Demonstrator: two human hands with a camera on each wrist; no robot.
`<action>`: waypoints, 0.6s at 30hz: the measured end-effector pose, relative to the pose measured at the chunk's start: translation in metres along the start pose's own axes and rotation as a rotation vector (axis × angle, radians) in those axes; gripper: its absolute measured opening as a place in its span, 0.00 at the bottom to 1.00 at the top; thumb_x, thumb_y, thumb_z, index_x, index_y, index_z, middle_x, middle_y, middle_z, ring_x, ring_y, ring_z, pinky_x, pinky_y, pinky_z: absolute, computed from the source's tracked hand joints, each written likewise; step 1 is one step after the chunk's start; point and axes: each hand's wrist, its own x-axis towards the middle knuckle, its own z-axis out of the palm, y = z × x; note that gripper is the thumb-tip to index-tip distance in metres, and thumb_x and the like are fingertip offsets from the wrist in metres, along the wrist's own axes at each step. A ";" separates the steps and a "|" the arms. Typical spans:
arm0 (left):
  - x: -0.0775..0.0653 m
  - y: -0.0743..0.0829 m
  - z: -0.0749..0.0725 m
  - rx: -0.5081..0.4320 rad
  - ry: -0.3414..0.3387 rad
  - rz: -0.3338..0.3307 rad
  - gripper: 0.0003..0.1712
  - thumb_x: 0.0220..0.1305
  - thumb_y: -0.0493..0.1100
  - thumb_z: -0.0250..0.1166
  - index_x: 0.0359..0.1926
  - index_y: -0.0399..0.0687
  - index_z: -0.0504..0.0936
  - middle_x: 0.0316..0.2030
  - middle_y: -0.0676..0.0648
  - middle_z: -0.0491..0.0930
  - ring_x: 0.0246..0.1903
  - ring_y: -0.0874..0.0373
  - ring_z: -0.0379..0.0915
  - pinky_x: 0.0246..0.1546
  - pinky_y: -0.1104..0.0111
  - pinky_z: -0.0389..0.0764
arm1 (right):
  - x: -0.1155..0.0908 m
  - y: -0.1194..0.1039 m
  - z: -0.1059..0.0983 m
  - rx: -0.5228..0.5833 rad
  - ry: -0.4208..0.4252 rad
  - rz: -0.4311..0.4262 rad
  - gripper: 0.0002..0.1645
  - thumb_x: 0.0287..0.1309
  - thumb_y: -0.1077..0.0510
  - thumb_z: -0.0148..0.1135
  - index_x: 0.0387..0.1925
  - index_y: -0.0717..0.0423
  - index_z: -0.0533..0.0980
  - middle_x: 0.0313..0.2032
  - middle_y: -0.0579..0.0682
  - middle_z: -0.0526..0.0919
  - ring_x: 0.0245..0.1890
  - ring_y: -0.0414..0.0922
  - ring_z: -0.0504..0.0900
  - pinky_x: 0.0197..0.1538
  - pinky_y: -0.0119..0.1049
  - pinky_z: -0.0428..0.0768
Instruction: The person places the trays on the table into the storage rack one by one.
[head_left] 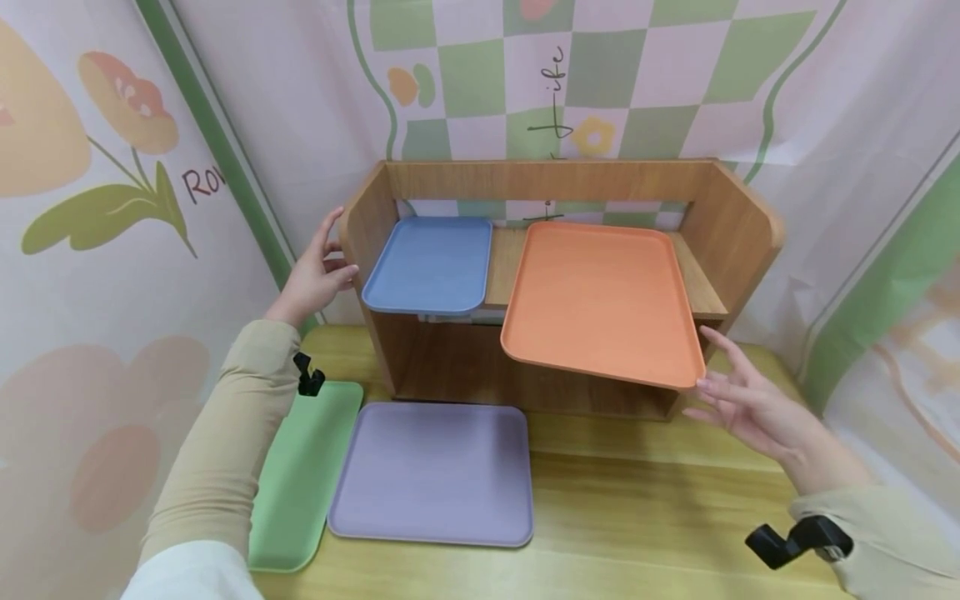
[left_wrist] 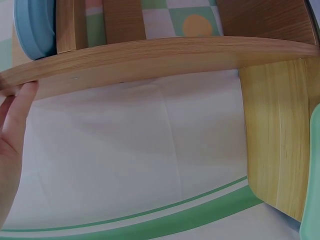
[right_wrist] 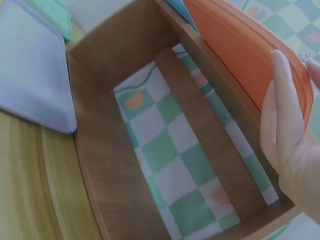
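Observation:
A wooden shelf unit (head_left: 551,182) carries a blue tray (head_left: 431,267) and an orange tray (head_left: 603,304) on its upper board. The orange tray juts out past the board's front edge. My right hand (head_left: 757,412) is at its front right corner, fingers extended and thumb by the rim. The right wrist view shows those fingers (right_wrist: 280,100) in front of the tray's underside. On the left, my left hand (head_left: 313,275) rests against the outer face of the shelf's side panel (head_left: 366,225). One fingertip (left_wrist: 30,90) touches that panel in the left wrist view.
A purple tray (head_left: 435,475) lies on the wooden table (head_left: 645,508) before the shelf. Left of it lies a green tray (head_left: 307,475), partly covered by my left sleeve. Patterned cloth (head_left: 480,75) hangs behind and at both sides. Below the board is the lower compartment (head_left: 465,358).

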 end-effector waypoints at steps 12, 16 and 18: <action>-0.001 0.000 0.000 0.008 0.004 0.002 0.51 0.66 0.32 0.55 0.69 0.88 0.40 0.62 0.33 0.62 0.59 0.36 0.67 0.51 0.47 0.78 | 0.009 -0.001 0.013 0.294 -0.099 -0.049 0.39 0.64 0.79 0.24 0.67 0.47 0.60 0.58 0.63 0.71 0.57 0.56 0.75 0.63 0.45 0.73; -0.001 0.000 0.000 0.012 0.003 -0.001 0.51 0.66 0.32 0.55 0.69 0.89 0.40 0.62 0.33 0.62 0.59 0.36 0.67 0.52 0.47 0.78 | 0.012 -0.004 0.012 0.348 -0.054 -0.059 0.35 0.64 0.79 0.23 0.64 0.52 0.63 0.58 0.63 0.72 0.59 0.59 0.73 0.63 0.47 0.73; -0.001 0.000 0.000 0.012 0.002 -0.003 0.51 0.66 0.32 0.55 0.69 0.89 0.40 0.63 0.33 0.62 0.60 0.37 0.67 0.52 0.47 0.78 | 0.014 -0.007 0.010 0.366 -0.010 -0.059 0.34 0.64 0.79 0.24 0.62 0.54 0.65 0.57 0.63 0.73 0.57 0.60 0.74 0.62 0.48 0.74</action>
